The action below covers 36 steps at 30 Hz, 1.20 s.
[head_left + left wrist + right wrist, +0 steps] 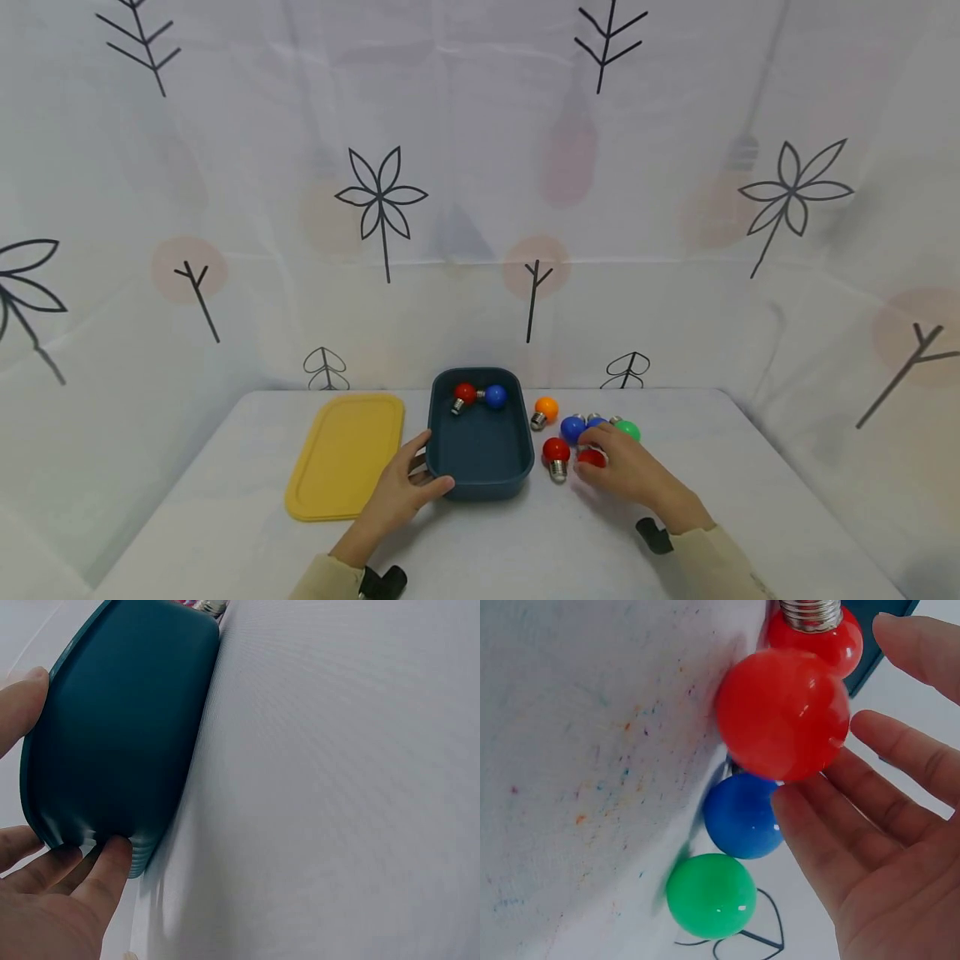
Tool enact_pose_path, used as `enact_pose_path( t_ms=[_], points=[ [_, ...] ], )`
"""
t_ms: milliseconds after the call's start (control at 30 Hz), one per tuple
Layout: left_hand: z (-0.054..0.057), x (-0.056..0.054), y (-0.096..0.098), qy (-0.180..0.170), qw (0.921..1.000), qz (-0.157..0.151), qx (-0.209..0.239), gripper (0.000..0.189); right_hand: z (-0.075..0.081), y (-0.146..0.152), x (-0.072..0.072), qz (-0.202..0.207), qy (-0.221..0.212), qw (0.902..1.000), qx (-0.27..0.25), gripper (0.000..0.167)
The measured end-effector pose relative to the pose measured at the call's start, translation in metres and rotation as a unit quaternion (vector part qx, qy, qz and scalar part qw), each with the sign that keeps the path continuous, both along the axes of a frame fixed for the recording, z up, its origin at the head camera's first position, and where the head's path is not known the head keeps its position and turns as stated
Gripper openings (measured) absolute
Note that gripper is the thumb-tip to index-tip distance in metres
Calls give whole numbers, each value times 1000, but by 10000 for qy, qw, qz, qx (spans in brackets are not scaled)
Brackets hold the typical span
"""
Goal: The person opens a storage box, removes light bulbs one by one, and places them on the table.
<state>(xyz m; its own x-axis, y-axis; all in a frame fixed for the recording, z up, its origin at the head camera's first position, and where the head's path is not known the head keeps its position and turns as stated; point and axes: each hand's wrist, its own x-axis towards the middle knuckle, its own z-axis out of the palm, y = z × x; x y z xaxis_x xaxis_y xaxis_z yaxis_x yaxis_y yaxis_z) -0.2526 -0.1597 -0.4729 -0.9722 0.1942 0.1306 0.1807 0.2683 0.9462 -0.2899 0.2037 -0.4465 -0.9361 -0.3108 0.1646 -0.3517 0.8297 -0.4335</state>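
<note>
My left hand (pixel 397 493) holds the near left corner of a dark teal plastic box (pixel 480 490), thumb at the near end and fingers along the left side. In the left wrist view the fingertips (pixel 114 859) press the box wall. Inside the box lie a red bulb (pixel 465 392) and a blue bulb (pixel 496 396). My right hand (pixel 628 472) is at a red light bulb (pixel 592 457) on the table. In the right wrist view its fingers reach around this red bulb (pixel 784 716), while the thumb (pixel 915 645) stands apart from it.
Right of the box lie another red bulb (pixel 556 451), an orange bulb (pixel 547 408), blue bulbs (pixel 572 429) and a green bulb (pixel 628 429). A yellow lid (pixel 345 458) lies left of the box. A patterned white cloth (pixel 465 317) hangs behind the table.
</note>
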Motion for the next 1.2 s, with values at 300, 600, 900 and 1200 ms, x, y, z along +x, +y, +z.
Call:
enact_pose_path(
  t_ms=[300, 600, 900, 1200],
  points=[
    [1, 1, 0, 70, 10000, 9, -27, 86, 5, -5, 2, 92, 166, 9998, 46, 34],
    [-3, -2, 0, 41, 10000, -2, -29, 86, 14, -14, 7, 277, 358, 9990, 7, 35],
    [-5, -3, -1, 36, 10000, 0, -25, 88, 30, -34, 2, 701, 825, 9941, 6, 28],
    [-6, -3, -1, 45, 10000, -46, 24, 90, 51, -62, -9, 1189, 922, 9886, 39, 38]
  ],
)
